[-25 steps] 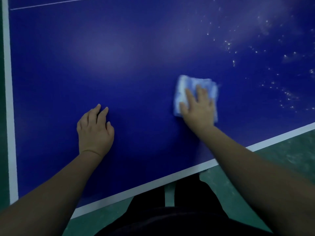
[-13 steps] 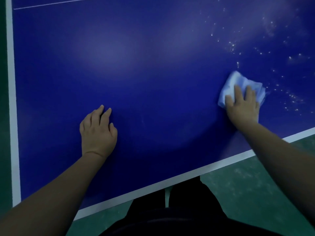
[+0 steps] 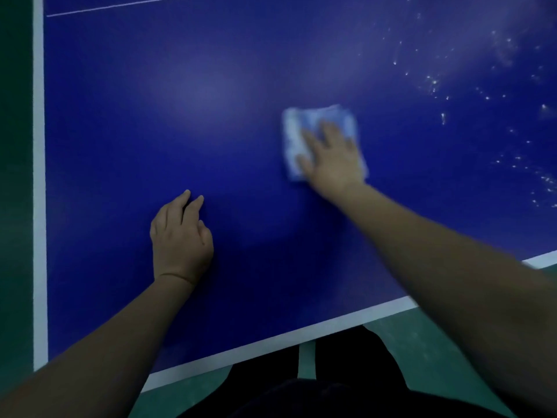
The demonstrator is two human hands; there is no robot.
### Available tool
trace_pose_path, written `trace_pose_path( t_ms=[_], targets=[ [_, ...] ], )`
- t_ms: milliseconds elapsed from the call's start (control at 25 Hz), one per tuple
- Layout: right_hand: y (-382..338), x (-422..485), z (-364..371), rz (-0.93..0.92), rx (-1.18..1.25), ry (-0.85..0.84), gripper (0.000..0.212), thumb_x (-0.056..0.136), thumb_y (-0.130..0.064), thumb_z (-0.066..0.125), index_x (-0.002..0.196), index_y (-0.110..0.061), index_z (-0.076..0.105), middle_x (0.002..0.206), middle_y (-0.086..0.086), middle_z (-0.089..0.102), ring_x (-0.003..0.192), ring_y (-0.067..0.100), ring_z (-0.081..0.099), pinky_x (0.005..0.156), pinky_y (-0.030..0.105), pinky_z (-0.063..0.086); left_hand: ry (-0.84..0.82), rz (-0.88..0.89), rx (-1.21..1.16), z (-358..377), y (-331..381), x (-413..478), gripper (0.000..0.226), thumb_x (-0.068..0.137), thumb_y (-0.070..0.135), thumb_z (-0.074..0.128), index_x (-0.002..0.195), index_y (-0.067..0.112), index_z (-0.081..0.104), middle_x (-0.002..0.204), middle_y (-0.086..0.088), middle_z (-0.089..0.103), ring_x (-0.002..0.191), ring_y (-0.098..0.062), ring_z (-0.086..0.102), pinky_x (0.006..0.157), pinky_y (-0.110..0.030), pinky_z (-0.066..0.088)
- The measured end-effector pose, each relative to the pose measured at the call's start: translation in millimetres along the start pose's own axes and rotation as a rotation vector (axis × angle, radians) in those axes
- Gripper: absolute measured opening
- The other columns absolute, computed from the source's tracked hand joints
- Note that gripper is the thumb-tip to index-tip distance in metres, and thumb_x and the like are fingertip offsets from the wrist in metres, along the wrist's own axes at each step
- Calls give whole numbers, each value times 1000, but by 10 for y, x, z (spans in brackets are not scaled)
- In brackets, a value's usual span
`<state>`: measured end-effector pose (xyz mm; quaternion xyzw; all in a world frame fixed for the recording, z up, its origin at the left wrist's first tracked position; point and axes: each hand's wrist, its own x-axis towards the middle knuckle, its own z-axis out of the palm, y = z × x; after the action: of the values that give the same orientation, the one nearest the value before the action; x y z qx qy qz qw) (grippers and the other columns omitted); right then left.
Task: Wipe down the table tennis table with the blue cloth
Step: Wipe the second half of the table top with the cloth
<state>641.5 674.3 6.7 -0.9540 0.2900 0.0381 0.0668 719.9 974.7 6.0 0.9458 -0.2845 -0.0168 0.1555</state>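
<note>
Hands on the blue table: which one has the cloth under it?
The right hand, pressing flat on the folded light-blue cloth. The left hand rests on the dark blue table tennis table with no cloth under it.

We see a green floor [image 3: 437,351] beyond the near edge of the table [image 3: 150,116], matte and faintly scuffed with pale marks toward the right. A darker strip of the same green runs along the table's left edge. One short pale stripe [image 3: 306,360] lies on the floor just below the near edge. The light is dim and cool, so we find the colours muted.
</note>
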Motion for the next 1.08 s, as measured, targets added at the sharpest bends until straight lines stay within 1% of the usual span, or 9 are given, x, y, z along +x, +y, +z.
trace_pose_path(
  t_ms=[80, 240, 320, 440, 560, 720, 880, 960, 1080],
  targets=[
    [623, -67, -84, 228, 31, 38, 61, 96, -54, 30, 152, -31, 27, 162, 10, 17, 149, 27, 13, 118, 49, 15, 15, 14, 0, 4, 4, 4, 43, 90, 8, 51, 133, 7, 55, 143, -12, 46, 129, -32, 42, 109, -54, 33],
    [620, -929, 43, 182, 34, 141, 64, 91, -53, 28, 147, -26, 41, 157, 15, 30, 144, 35, 27, 112, 56, 25, 35, 27, 9, 21, -16, -7, 42, 89, 8, 52, 131, 7, 55, 141, -13, 47, 126, -33, 44, 105, -56, 35],
    [115, -1220, 131, 54, 41, 135, 61, 89, -51, 35, 142, -24, 49, 153, 17, 37, 141, 38, 35, 109, 57, 31, 36, 28, 6, 25, -19, -3, 41, 90, 9, 50, 131, 8, 55, 141, -12, 47, 126, -33, 44, 106, -55, 35],
    [-463, -1643, 213, -394, 5, 40, 59, 90, -53, 42, 144, -31, 46, 157, 10, 32, 144, 31, 30, 113, 52, 28, 39, 26, -6, 13, -4, -8, 43, 89, 12, 44, 130, 8, 56, 140, -12, 48, 126, -34, 45, 107, -55, 34],
    [-143, -1921, 200, -578, -23, -9, 58, 92, -55, 43, 146, -34, 42, 158, 5, 28, 146, 25, 27, 115, 45, 22, 26, 33, 0, 12, -5, -3, 42, 89, 11, 47, 131, 8, 56, 141, -12, 47, 127, -34, 43, 107, -55, 34],
    [924, -1758, -6, -172, -49, 84, 59, 98, -54, 29, 137, -18, 56, 148, 20, 42, 131, 41, 47, 97, 50, 42, 14, 20, 9, 13, -4, -6, 43, 89, 9, 53, 131, 8, 55, 141, -12, 47, 127, -33, 42, 107, -55, 33],
    [1362, -1264, -155, 431, 40, 85, 71, 91, -56, 20, 149, -19, 37, 158, 18, 23, 145, 38, 23, 111, 56, 27, 10, 18, 14, 10, 19, -11, 43, 89, 9, 54, 132, 7, 54, 142, -12, 46, 127, -34, 42, 107, -56, 33],
    [900, -1125, -120, 367, 42, 80, 67, 91, -52, 27, 150, -22, 37, 159, 16, 22, 146, 35, 21, 114, 53, 23, 12, 11, 18, 2, 17, -6, 42, 89, 9, 54, 132, 8, 54, 142, -12, 46, 127, -34, 42, 108, -56, 33],
    [55, -1405, 79, -89, 46, 59, 59, 92, -49, 37, 145, -25, 45, 156, 15, 31, 144, 34, 30, 113, 54, 26, 16, 3, 17, 6, 32, -5, 42, 90, 11, 52, 132, 9, 54, 142, -10, 45, 128, -32, 41, 109, -55, 32]
  ],
)
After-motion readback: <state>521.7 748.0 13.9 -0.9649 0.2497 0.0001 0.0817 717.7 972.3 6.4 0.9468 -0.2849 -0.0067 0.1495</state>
